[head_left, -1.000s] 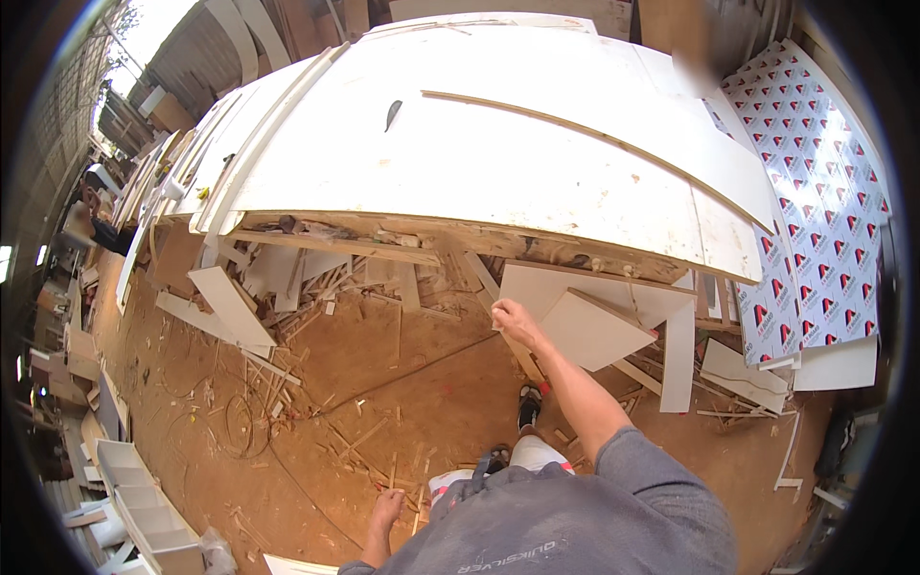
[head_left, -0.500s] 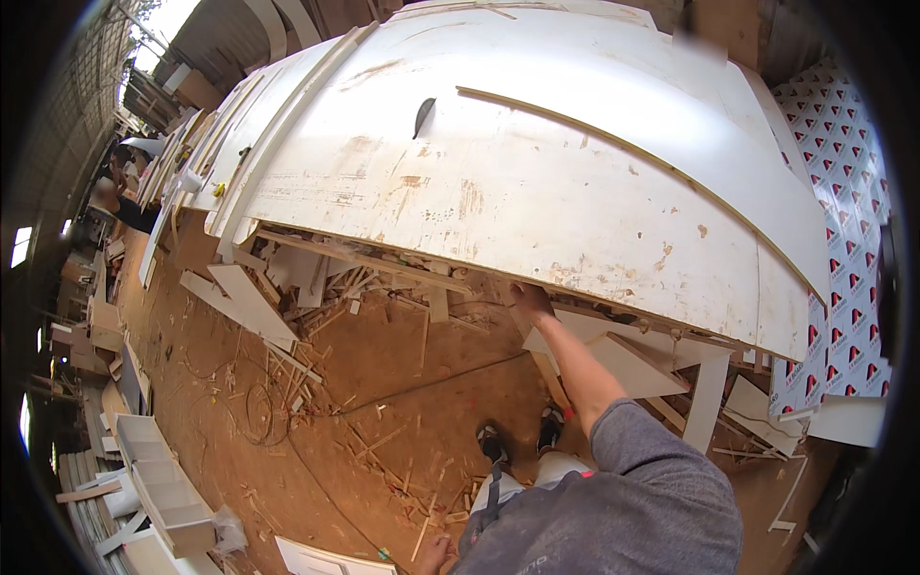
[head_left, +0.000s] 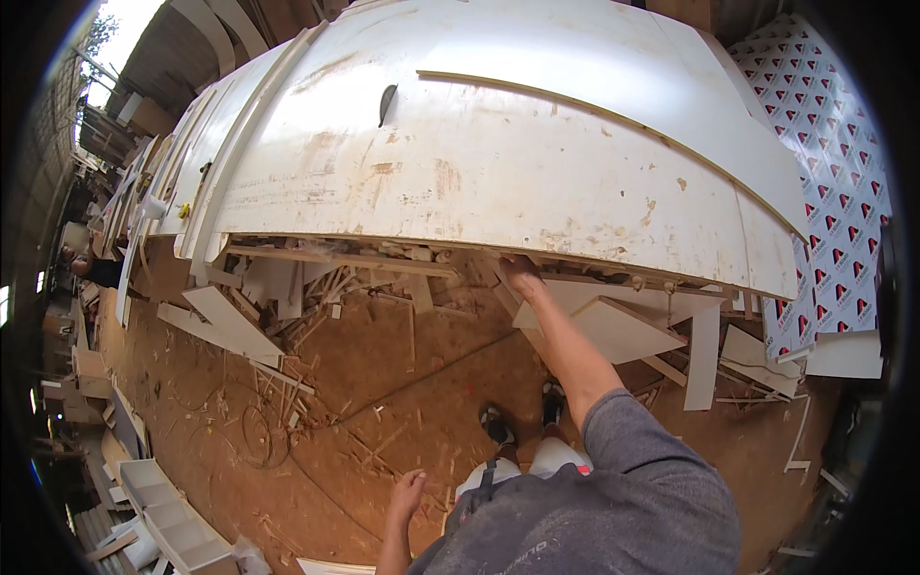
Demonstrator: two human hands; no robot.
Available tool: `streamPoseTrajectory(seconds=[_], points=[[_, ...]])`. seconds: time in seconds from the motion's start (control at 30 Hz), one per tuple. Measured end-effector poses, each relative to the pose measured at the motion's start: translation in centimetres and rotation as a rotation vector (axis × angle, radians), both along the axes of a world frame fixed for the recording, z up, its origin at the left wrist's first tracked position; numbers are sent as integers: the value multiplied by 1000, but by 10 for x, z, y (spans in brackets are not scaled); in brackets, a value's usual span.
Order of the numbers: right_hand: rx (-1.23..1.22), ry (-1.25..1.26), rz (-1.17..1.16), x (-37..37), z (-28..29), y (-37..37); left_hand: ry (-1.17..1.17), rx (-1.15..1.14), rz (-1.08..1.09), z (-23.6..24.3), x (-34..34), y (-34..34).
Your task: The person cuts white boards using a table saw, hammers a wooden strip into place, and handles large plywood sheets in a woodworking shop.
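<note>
A large white worktable [head_left: 537, 182] with scuffed, brown-stained patches stretches across the upper part of the view. My right hand [head_left: 522, 278] reaches to its near edge, and the fingers go in beneath the tabletop, where they are hidden. Whether they hold anything there does not show. Low in front of my body hangs my left hand [head_left: 407, 492], its fingers loosely curled and nothing visible in them. A long thin wooden strip [head_left: 613, 140] lies across the tabletop. Left of it is a small dark curved piece [head_left: 387, 104].
White board offcuts [head_left: 623, 331] lean under the table. Wood scraps [head_left: 307, 374] and a dark cable [head_left: 431, 364] lie on the brown floor. At right stands a patterned sheet [head_left: 824, 211]; at lower left, a compartmented white box [head_left: 177, 517]. Another person [head_left: 91, 268] is far left.
My left hand has risen further into view from the lower edge. My right hand stays at the table's edge. The whole view has shifted slightly.
</note>
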State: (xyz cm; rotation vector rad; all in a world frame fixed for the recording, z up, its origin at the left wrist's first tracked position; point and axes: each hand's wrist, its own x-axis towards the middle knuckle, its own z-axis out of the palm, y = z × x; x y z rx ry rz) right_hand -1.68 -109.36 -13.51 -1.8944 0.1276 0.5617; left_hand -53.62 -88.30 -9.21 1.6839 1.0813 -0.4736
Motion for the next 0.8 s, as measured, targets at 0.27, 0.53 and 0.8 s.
streamPoseTrajectory(seconds=[0.27, 0.53, 0.8], points=[[-417, -484, 337, -31, -61, -39, 93, 13, -154, 2, 16, 24], [1, 190, 237, -172, 57, -252, -355, -5, -238, 47, 165, -56], [-106, -24, -596, -135, 172, -612, -863, 292, -774, 137, 351, -263]])
